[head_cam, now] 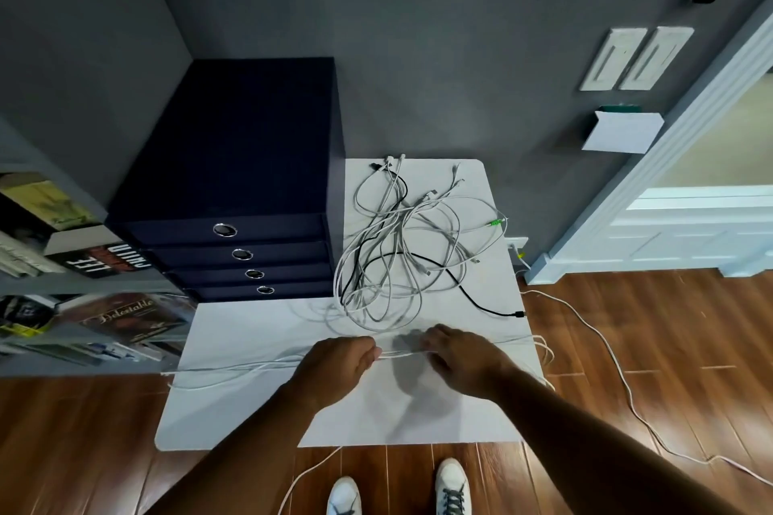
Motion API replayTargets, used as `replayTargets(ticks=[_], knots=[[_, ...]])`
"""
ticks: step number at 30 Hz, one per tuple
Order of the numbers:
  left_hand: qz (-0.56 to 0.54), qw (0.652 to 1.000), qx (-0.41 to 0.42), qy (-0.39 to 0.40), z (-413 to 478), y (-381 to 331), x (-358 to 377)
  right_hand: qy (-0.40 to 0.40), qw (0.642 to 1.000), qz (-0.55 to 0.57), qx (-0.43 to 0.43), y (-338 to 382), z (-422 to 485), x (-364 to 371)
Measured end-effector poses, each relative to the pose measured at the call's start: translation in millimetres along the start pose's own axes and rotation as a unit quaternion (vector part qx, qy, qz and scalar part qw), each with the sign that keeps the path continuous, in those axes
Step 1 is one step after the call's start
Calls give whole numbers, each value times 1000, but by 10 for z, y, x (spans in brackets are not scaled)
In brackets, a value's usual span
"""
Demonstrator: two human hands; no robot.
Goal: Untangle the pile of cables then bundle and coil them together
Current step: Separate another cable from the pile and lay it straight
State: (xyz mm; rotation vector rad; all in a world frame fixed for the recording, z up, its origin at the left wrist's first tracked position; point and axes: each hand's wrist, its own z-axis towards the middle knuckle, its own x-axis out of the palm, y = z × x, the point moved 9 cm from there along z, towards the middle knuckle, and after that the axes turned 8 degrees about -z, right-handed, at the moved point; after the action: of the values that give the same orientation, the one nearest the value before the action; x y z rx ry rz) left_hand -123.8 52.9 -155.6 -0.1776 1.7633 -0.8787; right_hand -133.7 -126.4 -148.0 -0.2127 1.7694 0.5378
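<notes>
On the white table, both hands pinched straightened white cables together, while the tangled pile remained unsorted.

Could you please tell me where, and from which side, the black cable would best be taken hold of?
Probably just behind the plug of the black cable, coming from above on the right. That end stretch lies alone on the table, clear of the pile.
</notes>
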Motion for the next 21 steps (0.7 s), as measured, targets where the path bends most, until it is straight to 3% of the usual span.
replayTargets(ticks=[3,7,11,13,15,16,18,21], knots=[[-3,1000,-12,-16,30,-33,6,33,999,23,-35,392,178,63],[-64,996,-10,-66,-8,-25,-14,46,998,50,15,381,242,126],[25,980,111,-164,-185,-324,-116,35,998,32,37,288,226,98],[-25,986,96,-133,-256,-386,12,21,998,36,43,275,241,46],[-176,984,-28,-16,-275,-289,294,15,998,43,41,279,237,25],[-251,963,-92,15,-290,-233,414,17,998,43,38,285,230,26],[-399,895,-195,-35,-296,-84,455,21,999,38,26,310,209,28],[-575,741,-297,-180,-371,251,355,38,999,24,6,323,148,69]])
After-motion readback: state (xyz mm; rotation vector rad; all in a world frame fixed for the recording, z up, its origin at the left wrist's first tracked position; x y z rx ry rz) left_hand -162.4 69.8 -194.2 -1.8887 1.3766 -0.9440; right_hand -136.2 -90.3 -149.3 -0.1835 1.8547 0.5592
